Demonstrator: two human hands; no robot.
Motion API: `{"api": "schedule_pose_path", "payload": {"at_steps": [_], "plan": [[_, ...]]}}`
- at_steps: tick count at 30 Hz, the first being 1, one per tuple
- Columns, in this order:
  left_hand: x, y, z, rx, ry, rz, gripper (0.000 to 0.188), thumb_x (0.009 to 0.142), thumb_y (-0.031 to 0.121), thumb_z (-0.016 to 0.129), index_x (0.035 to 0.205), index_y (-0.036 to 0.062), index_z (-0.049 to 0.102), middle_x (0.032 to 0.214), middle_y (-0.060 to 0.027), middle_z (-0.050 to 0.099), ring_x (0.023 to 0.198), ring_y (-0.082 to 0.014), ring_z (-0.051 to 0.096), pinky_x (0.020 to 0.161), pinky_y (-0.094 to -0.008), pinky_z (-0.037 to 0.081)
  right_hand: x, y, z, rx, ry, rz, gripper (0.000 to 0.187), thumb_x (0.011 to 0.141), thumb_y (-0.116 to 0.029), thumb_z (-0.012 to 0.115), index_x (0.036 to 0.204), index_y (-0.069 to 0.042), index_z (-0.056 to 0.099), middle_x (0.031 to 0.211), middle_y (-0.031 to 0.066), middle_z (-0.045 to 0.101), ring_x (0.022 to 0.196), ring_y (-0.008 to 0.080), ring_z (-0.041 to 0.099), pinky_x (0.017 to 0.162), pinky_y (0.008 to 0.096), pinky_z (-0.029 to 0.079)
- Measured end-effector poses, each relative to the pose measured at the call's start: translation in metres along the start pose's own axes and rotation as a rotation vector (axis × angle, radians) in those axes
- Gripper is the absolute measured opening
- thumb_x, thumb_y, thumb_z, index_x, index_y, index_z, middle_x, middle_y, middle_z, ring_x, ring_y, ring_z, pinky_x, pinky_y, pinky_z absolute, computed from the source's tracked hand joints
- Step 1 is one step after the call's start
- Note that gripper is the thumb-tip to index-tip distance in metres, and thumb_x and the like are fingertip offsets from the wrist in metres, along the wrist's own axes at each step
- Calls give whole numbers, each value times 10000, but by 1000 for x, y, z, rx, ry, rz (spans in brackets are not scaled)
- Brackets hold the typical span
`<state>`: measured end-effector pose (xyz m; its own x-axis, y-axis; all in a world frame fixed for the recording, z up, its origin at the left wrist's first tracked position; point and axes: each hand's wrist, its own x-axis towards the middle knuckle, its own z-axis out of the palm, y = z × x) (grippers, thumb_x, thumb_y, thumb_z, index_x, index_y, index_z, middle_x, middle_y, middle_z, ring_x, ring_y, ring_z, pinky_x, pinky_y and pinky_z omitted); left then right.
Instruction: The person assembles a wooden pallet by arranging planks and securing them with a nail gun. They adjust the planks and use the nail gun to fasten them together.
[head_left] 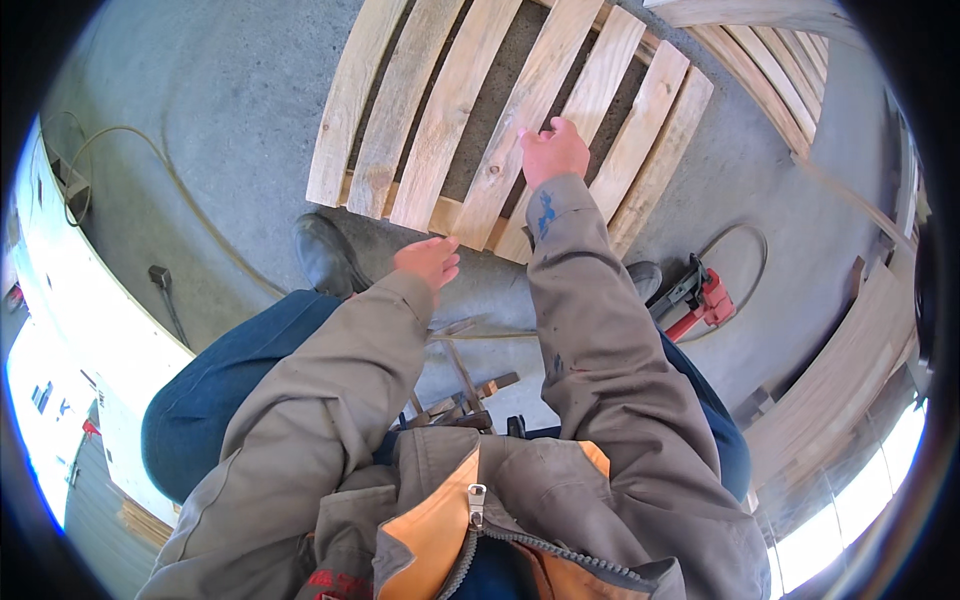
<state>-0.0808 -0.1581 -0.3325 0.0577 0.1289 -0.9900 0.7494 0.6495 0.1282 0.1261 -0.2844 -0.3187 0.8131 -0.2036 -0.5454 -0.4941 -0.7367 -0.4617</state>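
Slightly curved wooden slats (440, 140) lie side by side with gaps between them, resting on crosspieces, on the floor in front of me. My right hand (557, 152) lies over one of the right-hand slats, fingers bent around its edge; the hand covers part of this grip. Just at the near ends of the middle slats is my left hand (428, 263), its fingers stretched toward the right and a little apart. The index fingertip meets or nearly meets a slat end, and no object shows in this hand.
By my right foot lies a red and black tool (705, 300), likely a nail gun, with its hose. Another slatted wooden piece (765, 70) stands far right. A hose (185, 200) crosses the grey floor at left. Below my arms are wood pieces (465, 385). A pale panel (100, 300) borders the left.
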Motion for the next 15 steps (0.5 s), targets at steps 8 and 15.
{"api": "schedule_pose_path", "payload": {"at_steps": [8, 15], "plan": [[8, -11, 12, -41, -66, -49, 356, 923, 131, 672, 1219, -16, 540, 1112, -104, 637, 1002, -231, 647, 829, -365, 568, 14, 7, 19, -103, -18, -48, 441, 859, -233, 654, 1201, 43, 604, 1131, 261, 656, 1100, 397, 617, 967, 428, 473], [1, -9, 19, -83, -2, -43, 326, 937, 114, 647, 1211, -20, 530, 1100, -120, 640, 983, -241, 661, 823, -355, 573, 38, 35, 49, 180, -24, 55, 311, 875, -181, 642, 1111, 20, 665, 1092, 239, 678, 1065, 388, 637, 939, 416, 490]]}}
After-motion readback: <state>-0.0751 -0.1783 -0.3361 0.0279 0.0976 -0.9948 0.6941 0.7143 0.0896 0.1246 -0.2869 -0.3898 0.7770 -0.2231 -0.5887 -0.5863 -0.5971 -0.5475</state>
